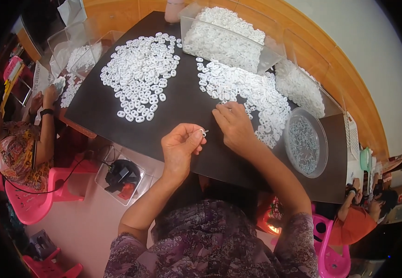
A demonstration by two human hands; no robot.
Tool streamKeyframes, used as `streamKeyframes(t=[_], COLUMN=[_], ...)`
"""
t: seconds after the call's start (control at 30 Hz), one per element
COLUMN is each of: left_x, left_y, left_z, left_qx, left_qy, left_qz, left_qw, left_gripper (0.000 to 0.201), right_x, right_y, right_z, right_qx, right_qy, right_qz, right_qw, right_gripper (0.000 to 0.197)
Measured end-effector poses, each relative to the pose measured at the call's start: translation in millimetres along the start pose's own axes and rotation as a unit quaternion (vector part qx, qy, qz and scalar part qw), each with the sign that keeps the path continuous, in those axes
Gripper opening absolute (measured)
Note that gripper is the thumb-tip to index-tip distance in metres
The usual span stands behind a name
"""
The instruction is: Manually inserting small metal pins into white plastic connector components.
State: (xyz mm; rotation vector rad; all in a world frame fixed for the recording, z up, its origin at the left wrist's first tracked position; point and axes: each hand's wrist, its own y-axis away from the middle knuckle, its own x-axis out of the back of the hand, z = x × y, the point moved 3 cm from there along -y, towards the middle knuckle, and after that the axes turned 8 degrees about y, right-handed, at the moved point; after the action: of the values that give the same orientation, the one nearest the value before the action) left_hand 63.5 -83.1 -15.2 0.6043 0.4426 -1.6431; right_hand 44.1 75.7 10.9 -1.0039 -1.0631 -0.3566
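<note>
A big dark table point(182, 106) fills the middle, and it is covered with heaps of small white plastic rings. One heap point(140, 76) lies on the far left part, and another heap point(247, 95) lies on the right, close to the person's hands. At the far edge stands a clear plastic box point(224, 34) full of the same white rings, with a second clear box point(303, 85) to its right and an almost bare clear box point(78, 48) far to the left. Near the right edge sits a round clear bowl point(305, 142) holding small grey metal bits. A white basket point(352, 134) with little holes stands just right of the bowl. No labels or signs can be made out on any box. The left hand point(180, 148) is raised a little over the near edge, and its finger and thumb are pinched shut on one tiny ring piece point(203, 133). The right hand point(233, 123) rests on the table at the edge of the right heap, fingers curled down on the rings; I cannot tell if it grips one. It looks like the step of putting one small piece together. The next move likely needs a careful pinch, since the pieces are tiny and slip easily. Other people sit on pink chairs point(34, 199) at the left and right.
</note>
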Motion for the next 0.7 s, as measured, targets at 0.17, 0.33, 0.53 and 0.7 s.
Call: streamKeyframes(t=[0.17,0.33,0.53,0.7], left_x=[-7.1,-12.6,-19.9,-25.9], left_y=[-5.9,-7.7,-2.9,1.6], left_z=[2.2,-2.3,-4.9,-11.6], left_qx=[0.013,0.021,0.017,-0.013], left_qy=[-0.024,-0.042,-0.071,-0.063], left_qz=[-0.001,-0.017,-0.020,-0.014], left_qw=[1.000,0.999,0.997,0.998], left_gripper=[0.013,0.012,0.008,0.009], right_x=[15.6,30.6,30.5,30.7], right_y=[5.6,6.8,8.8,12.6], right_z=[4.2,-9.2,-19.9,-24.2], right_qx=[-0.087,-0.206,-0.242,-0.217], right_qy=[-0.042,-0.269,-0.280,-0.259], right_qz=[0.043,0.053,0.052,0.085], right_qw=[0.994,0.939,0.928,0.937], right_gripper=[0.028,0.015,0.003,0.004])
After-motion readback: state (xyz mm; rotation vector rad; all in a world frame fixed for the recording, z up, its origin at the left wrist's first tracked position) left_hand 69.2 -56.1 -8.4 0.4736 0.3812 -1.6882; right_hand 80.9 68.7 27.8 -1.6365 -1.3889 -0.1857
